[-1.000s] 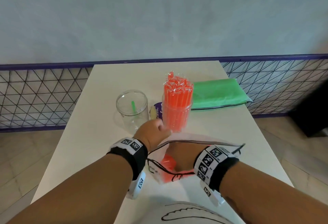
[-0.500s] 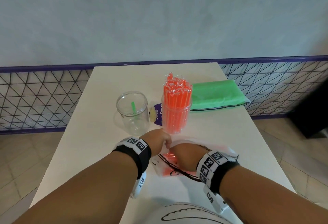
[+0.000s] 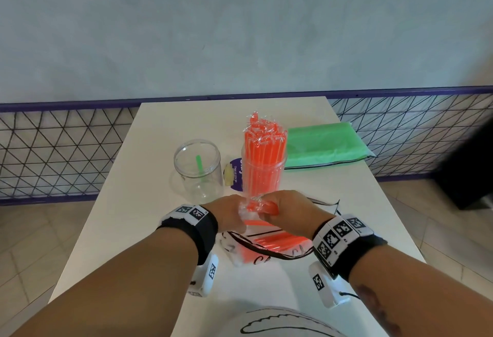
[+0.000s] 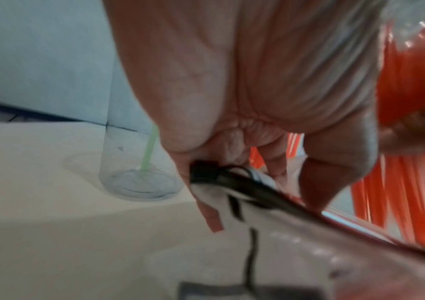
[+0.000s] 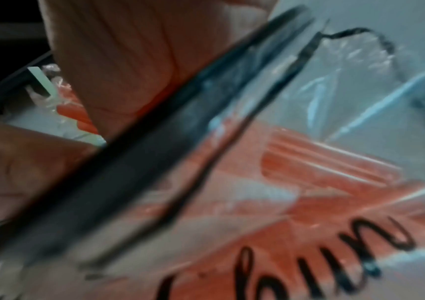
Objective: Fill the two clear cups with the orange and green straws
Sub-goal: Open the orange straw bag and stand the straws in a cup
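Both hands, left hand [image 3: 226, 211] and right hand [image 3: 288, 210], pinch crinkly wrapped orange straws [image 3: 254, 207] above a clear plastic bag [image 3: 266, 246]; one cylindrical cup [image 3: 264, 174] stands packed with orange, the other cup [image 3: 198, 170] holds one green straw [image 3: 200, 167].

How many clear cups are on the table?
2. One clear cup stands on the left with a single green straw inside. The other cup stands right of it, packed with orange straws.

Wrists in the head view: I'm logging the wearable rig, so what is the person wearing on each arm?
Both forearms are bare. Each wrist carries a black band topped with white tiles printed with black square codes, and a white camera unit bearing another code hangs beneath it.
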Demonstrator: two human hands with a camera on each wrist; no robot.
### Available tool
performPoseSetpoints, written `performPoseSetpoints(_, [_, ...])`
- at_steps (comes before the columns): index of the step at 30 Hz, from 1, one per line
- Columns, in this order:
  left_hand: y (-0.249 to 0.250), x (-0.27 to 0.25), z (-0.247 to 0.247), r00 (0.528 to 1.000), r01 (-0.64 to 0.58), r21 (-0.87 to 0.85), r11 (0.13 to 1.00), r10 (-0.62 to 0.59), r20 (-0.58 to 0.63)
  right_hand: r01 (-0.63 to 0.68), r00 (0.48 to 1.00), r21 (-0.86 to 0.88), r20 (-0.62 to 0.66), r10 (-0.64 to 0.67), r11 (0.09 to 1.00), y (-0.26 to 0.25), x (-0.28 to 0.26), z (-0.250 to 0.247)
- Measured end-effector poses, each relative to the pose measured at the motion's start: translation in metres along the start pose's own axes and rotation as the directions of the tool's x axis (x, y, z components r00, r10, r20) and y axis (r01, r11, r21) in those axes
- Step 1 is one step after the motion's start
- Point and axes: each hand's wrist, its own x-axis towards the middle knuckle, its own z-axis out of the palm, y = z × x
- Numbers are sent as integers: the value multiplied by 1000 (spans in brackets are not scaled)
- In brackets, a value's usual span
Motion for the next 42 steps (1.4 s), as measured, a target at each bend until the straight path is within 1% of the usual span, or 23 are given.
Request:
performPoseSetpoints(2, [4, 2, -4, 999, -37, -36, 999, 37, 1, 7, 1000, -38, 13, -6, 999, -4, 4, 1])
performPoseSetpoints(4, [8, 3, -7, 1000, -27, 66, 997, 27, 4, 3, 1000, -50, -2, -3, 999, -7, 7, 1])
performPoseSetpoints(6, [8, 3, -7, 1000, -3, 143, 990, 6, -23, -14, 1000, 21, 15, 14, 1000, -12, 8, -3])
performPoseSetpoints(9, [8, 0, -6, 999, -13, 154, 988, 18, -32, -5, 1000, 273, -22, 11, 962, -29, 0, -23])
performPoseSetpoints(11, [8, 0, -8, 996, -76, 47, 996, 78, -53, 12, 996, 493, -80, 31, 870, -48, -11, -48])
performPoseSetpoints(13, [12, 1, -11, 986, -95, -61, 994, 85, -141, 134, 975, 662, -222, 22, 737, -62, -21, -78])
performPoseSetpoints(14, [14, 4, -13, 970, -95, -107, 990, 68, -232, 235, 946, 717, -324, 15, 656, -67, -24, -95])
performPoseSetpoints(15, [16, 6, -14, 937, -99, -150, 984, 41, -348, 339, 902, 752, -430, 30, 564, -69, -26, -111])
performPoseSetpoints(17, [23, 7, -17, 802, -131, -216, 968, -25, -596, 515, 790, 753, -602, 114, 409, -70, -28, -143])
performPoseSetpoints(18, [28, 6, -19, 731, -154, -238, 959, -51, -680, 576, 725, 727, -666, 179, 373, -67, -27, -157])
performPoseSetpoints(19, [33, 6, -20, 681, -180, -265, 947, -75, -728, 623, 652, 688, -720, 239, 373, -64, -25, -169])
performPoseSetpoints(20, [39, 7, -22, 654, -211, -305, 929, -98, -750, 648, 577, 644, -763, 291, 406, -60, -22, -179])
performPoseSetpoints(22, [54, 10, -28, 654, -286, -395, 873, -124, -746, 633, 453, 584, -812, 369, 508, -53, -9, -188])
performPoseSetpoints(23, [61, 12, -33, 662, -330, -431, 840, -120, -740, 599, 415, 576, -818, 399, 556, -52, 0, -186])
performPoseSetpoints(24, [66, 15, -37, 672, -367, -460, 808, -111, -732, 561, 402, 577, -817, 414, 594, -54, 9, -182])
performPoseSetpoints(25, [70, 20, -40, 683, -403, -491, 772, -103, -723, 530, 421, 583, -811, 406, 615, -56, 18, -175])
performPoseSetpoints(27, [73, 28, -45, 705, -423, -536, 731, -105, -701, 459, 517, 603, -779, 356, 652, -66, 34, -159])
performPoseSetpoints(29, [73, 31, -46, 712, -413, -542, 732, -113, -693, 377, 610, 621, -725, 320, 687, -74, 47, -146])
performPoseSetpoints(31, [71, 33, -44, 697, -407, -533, 742, -125, -706, 342, 649, 622, -698, 302, 704, -80, 55, -140])
performPoseSetpoints(34, [63, 34, -41, 666, -398, -530, 749, -162, -728, 393, 640, 653, -700, 316, 648, -86, 59, -141])
performPoseSetpoints(36, [60, 33, -41, 673, -396, -539, 743, -165, -721, 416, 613, 690, -694, 377, 593, -84, 60, -142])
performPoseSetpoints(39, [61, 32, -41, 687, -391, -545, 742, -158, -709, 456, 547, 743, -668, 504, 490, -74, 63, -143])
performPoseSetpoints(42, [62, 33, -42, 672, -388, -569, 725, -200, -713, 544, 462, 758, -629, 625, 361, -59, 64, -146])
